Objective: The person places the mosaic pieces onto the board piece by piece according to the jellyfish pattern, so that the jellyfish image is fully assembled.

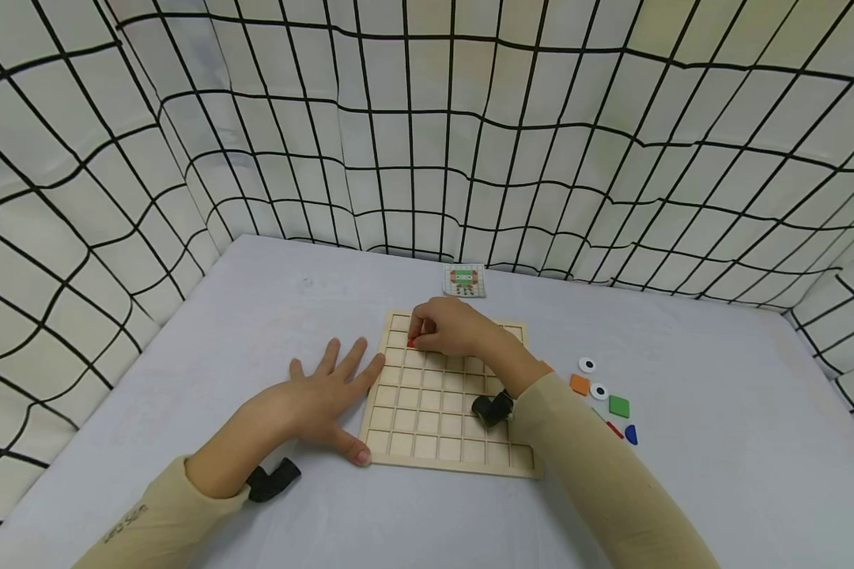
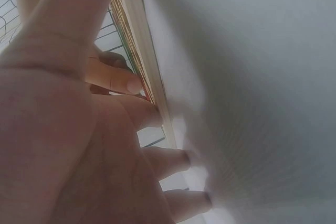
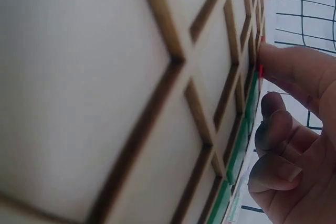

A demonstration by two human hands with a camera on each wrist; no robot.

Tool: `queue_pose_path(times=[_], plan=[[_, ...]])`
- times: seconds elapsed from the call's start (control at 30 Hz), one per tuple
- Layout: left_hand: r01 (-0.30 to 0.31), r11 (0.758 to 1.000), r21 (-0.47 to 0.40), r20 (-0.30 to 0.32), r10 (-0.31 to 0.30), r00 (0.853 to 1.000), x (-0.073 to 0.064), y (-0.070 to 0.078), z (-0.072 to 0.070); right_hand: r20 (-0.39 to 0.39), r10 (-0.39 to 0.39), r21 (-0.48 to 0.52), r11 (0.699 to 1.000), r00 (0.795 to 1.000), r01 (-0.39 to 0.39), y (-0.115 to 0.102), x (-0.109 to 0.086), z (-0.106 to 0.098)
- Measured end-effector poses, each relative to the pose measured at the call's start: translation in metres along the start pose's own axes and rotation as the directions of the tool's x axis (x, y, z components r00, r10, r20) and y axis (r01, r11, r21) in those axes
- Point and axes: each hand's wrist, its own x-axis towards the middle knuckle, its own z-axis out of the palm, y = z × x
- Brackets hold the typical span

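Note:
A light wooden grid board [image 1: 406, 398] lies flat on the table. My left hand [image 1: 320, 401] is spread at its left side, index fingertip at the side edge and thumb tip by the near left corner. Over the board's far left part, my right hand [image 1: 455, 328] pinches a small red piece [image 1: 410, 344] between thumb and fingertips, close over a square. The right wrist view shows green pieces [image 3: 237, 153] sitting in grid squares beneath the curled fingers; in the head view the right hand hides them.
A small picture card [image 1: 464, 280] lies beyond the board. To the right are loose pieces: white eye discs [image 1: 587, 365], an orange square [image 1: 580, 384], a green square [image 1: 619, 406], a red strip [image 1: 615, 429] and a blue half-round [image 1: 631, 435]. Black netting [image 1: 427, 111] surrounds the table.

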Motion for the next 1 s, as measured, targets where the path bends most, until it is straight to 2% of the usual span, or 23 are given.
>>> queue_pose_path(times=[0.3, 0.47, 0.57, 0.67, 0.8, 1.0], plan=[[0.004, 1.0, 0.016, -0.001, -0.004, 1.0, 0.003, 0.001, -0.001, 0.044, 0.034, -0.024, 0.999, 0.998, -0.033, 0.002, -0.008, -0.006], [0.012, 1.0, 0.007, 0.002, -0.012, 1.0, 0.002, 0.002, -0.001, 0.039, 0.017, -0.014, 1.0, 0.999, -0.016, 0.006, -0.017, -0.012], [0.015, 1.0, 0.001, 0.004, -0.015, 1.0, 0.003, 0.002, -0.001, 0.009, 0.006, 0.032, 0.999, 1.0, -0.007, 0.011, -0.032, -0.019], [0.016, 1.0, 0.002, 0.002, -0.016, 1.0, 0.005, 0.002, 0.001, -0.031, 0.027, 0.096, 0.995, 0.999, -0.024, 0.018, -0.052, -0.024], [0.024, 1.0, 0.001, 0.003, -0.024, 1.0, 0.005, 0.002, 0.002, -0.078, 0.08, 0.159, 0.985, 0.994, -0.067, 0.034, -0.082, -0.023], [0.024, 1.0, 0.003, 0.0, -0.024, 1.0, 0.004, 0.002, 0.002, -0.138, 0.178, 0.175, 0.973, 0.974, -0.153, 0.058, -0.123, -0.029]])
